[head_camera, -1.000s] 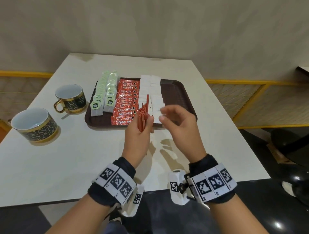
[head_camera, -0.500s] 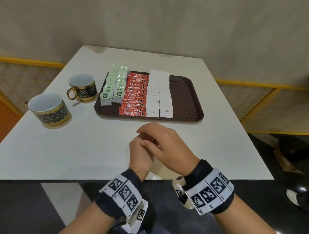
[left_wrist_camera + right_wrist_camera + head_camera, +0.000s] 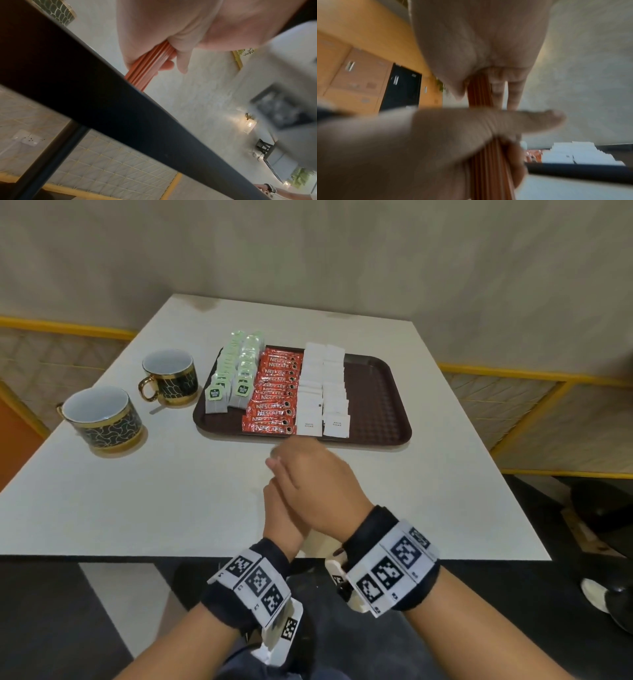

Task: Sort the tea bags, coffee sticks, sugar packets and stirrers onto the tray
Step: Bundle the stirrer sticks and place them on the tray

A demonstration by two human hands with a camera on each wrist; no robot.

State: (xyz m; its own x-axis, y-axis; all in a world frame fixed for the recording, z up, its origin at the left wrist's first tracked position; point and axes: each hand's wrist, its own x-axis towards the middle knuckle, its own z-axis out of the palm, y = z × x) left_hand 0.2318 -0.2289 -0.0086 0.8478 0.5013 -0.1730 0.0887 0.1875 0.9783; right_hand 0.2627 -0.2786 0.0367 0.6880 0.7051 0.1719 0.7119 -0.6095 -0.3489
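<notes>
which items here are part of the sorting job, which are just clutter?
Job:
- tray
- tea bags
- coffee sticks
- sugar packets
- orange stirrers, in the grip of the left hand, right hand over them

Clutter:
- near cup
- far cup

Both hands (image 3: 301, 491) clasped together

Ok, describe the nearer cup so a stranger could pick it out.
On the white table, look left of the brown tray. Two black-and-gold cups stand there; take the front cup by the table's left edge, its handle almost hidden, unlike the rear cup.
</notes>
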